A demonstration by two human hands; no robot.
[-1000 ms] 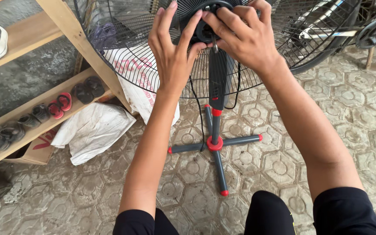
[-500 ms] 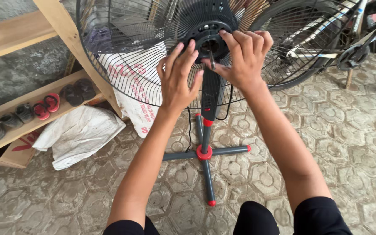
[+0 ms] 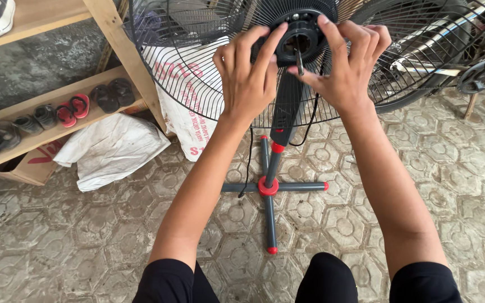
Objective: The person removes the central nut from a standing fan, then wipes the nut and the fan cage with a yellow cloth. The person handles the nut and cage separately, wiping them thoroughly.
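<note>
We see the round black hub (image 3: 301, 40) at the centre of the fan's wire guard (image 3: 197, 84), and it sits right between our two hands. From its middle a short dark metal shaft (image 3: 299, 60) sticks out toward us. Our left hand (image 3: 249, 78) lies on the hub's left side, fingers spread and fingertips (image 3: 280, 29) pressed on the ring's edge, not closed around anything. Our right hand (image 3: 350, 70) covers the hub's right side, fingers curved over the rim and thumb reaching in just beside the shaft; it rests on the ring rather than clamping it.

The guard is thin dark wire, ribs radiating outward, round and dished. Below our hands the grey stand pole (image 3: 276, 151) drops to a cross-shaped base (image 3: 269, 188) with red joints and red end caps. A black cord (image 3: 249, 163) hangs beside the pole.

Left of our left hand, behind the guard, a white woven sack (image 3: 183, 95) leans against a raw wooden shelf (image 3: 116, 50) holding small sandals (image 3: 74, 108). A crumpled white bag (image 3: 110, 151) lies on the patterned hexagonal stone floor (image 3: 366, 185).
</note>
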